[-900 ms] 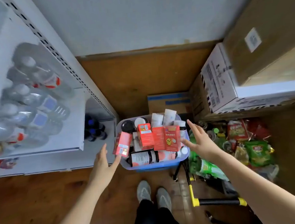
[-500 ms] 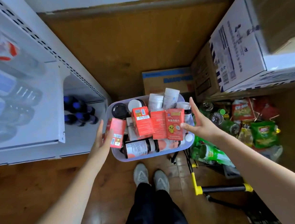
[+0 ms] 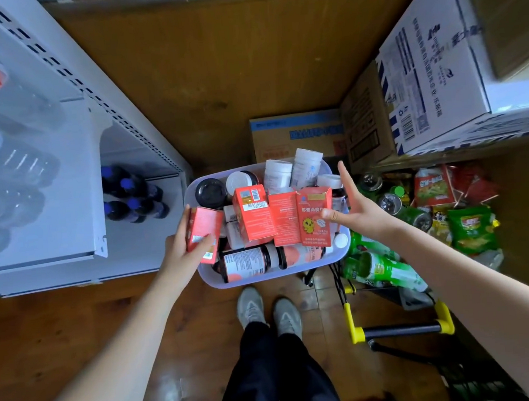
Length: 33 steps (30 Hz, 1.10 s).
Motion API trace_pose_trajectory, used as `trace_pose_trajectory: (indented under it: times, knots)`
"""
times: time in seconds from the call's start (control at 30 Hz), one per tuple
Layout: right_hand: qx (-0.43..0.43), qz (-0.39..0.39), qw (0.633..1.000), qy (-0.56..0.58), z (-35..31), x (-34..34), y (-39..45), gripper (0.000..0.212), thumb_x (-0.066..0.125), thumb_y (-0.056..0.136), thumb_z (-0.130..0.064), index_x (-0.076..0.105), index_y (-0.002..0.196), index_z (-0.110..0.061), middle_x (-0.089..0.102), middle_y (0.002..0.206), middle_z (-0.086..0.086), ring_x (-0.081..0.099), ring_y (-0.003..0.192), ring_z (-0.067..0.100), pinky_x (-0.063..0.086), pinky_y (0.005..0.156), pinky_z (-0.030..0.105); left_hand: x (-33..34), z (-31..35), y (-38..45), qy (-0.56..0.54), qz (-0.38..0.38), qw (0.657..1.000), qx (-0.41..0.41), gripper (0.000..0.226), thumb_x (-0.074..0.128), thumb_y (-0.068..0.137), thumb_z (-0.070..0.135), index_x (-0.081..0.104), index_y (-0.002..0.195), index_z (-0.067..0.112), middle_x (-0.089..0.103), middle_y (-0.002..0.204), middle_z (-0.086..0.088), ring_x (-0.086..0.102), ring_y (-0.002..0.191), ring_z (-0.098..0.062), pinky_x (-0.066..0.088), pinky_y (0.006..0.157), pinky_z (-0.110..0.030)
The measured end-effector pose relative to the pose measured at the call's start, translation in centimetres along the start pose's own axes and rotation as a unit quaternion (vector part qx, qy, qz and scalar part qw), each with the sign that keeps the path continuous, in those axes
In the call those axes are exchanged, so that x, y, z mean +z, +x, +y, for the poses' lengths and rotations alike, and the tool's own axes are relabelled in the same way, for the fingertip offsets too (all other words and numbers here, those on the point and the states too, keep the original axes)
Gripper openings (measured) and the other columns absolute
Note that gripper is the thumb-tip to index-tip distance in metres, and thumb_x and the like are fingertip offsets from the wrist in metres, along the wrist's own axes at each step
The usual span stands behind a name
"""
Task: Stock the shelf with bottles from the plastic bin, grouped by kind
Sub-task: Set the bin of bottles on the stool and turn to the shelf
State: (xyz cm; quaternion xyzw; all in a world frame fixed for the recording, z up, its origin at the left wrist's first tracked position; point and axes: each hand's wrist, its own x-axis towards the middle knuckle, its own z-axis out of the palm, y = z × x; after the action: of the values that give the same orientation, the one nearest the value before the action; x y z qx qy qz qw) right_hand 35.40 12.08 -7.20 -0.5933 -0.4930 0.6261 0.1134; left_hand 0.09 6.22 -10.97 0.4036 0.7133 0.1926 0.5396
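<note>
Head view: your left hand (image 3: 183, 251) grips the leftmost red box (image 3: 203, 235) at the plastic bin (image 3: 340, 257) edge, thumb across its front, fingers behind. Your right hand (image 3: 357, 210) is spread with straight fingers, thumb tip touching the chick-printed red box (image 3: 314, 220). Bottles (image 3: 250, 261) lie just below both thumbs.

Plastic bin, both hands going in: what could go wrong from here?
1. The plastic bin is heaped above its rim; lifting the red carton that the left hand grips may topple the neighbouring cartons.
2. The right hand, fingers spread, may knock the white bottles at the far rim.
3. The bin holds cartons and bottles mixed, so kinds could easily get mis-sorted on the shelf.
</note>
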Motion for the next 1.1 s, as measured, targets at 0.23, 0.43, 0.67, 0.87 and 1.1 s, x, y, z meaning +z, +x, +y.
trace_pose_trajectory:
  times: [0.23,0.43,0.67,0.87,1.1]
  knots:
    - [-0.004,-0.005,1.000,-0.003,-0.4,0.1,0.0,0.124,0.082,0.066,-0.052,-0.003,0.155,-0.041,0.030,0.137,-0.038,0.038,0.138,0.002,0.033,0.116,0.050,0.4,-0.3,0.2,0.007,0.011,1.000,0.011,0.092,0.075,0.085,0.027,0.016,0.156,0.035,0.054,0.128,0.000,0.058,0.112,-0.015,0.052,0.087,-0.031]
    - [-0.017,-0.007,1.000,-0.008,0.1,1.4,-1.4,0.114,0.085,0.063,-0.061,0.010,0.148,-0.058,0.025,0.158,-0.010,0.027,0.146,0.013,0.034,0.114,0.054,-0.4,-1.6,-1.7,0.007,0.033,0.999,0.020,0.094,0.078,0.083,0.022,0.018,0.154,0.038,0.060,0.109,0.012,0.062,0.097,0.000,0.054,0.080,-0.025]
    - [-0.019,-0.016,1.000,-0.018,-2.8,2.7,-6.6,0.118,0.086,0.059,-0.064,0.008,0.147,-0.060,0.021,0.160,-0.012,0.026,0.147,0.013,0.030,0.116,0.055,-3.0,-0.6,-9.3,-0.009,0.053,0.998,0.027,0.095,0.080,0.081,0.025,0.020,0.152,0.044,0.063,0.120,0.003,0.065,0.103,-0.008,0.057,0.081,-0.026]
    - [-0.040,-0.070,0.997,-0.018,-7.6,3.7,-13.1,0.129,0.088,0.054,-0.063,0.008,0.153,-0.046,0.028,0.157,-0.006,0.036,0.142,0.015,0.040,0.110,0.053,-4.7,1.1,-19.8,-0.088,0.093,0.992,0.009,0.097,0.083,0.075,0.026,0.026,0.153,0.037,0.063,0.126,0.003,0.065,0.108,-0.008,0.055,0.092,-0.036]
    - [-0.081,-0.174,0.976,-0.104,-12.6,8.3,-18.3,0.125,0.084,0.054,-0.063,0.012,0.154,-0.038,0.042,0.140,-0.015,0.049,0.127,0.016,0.043,0.105,0.039,-5.4,-0.8,-33.7,-0.198,0.167,0.966,-0.013,0.093,0.080,0.077,0.029,0.028,0.153,0.025,0.058,0.136,0.006,0.060,0.118,-0.004,0.052,0.093,-0.024]
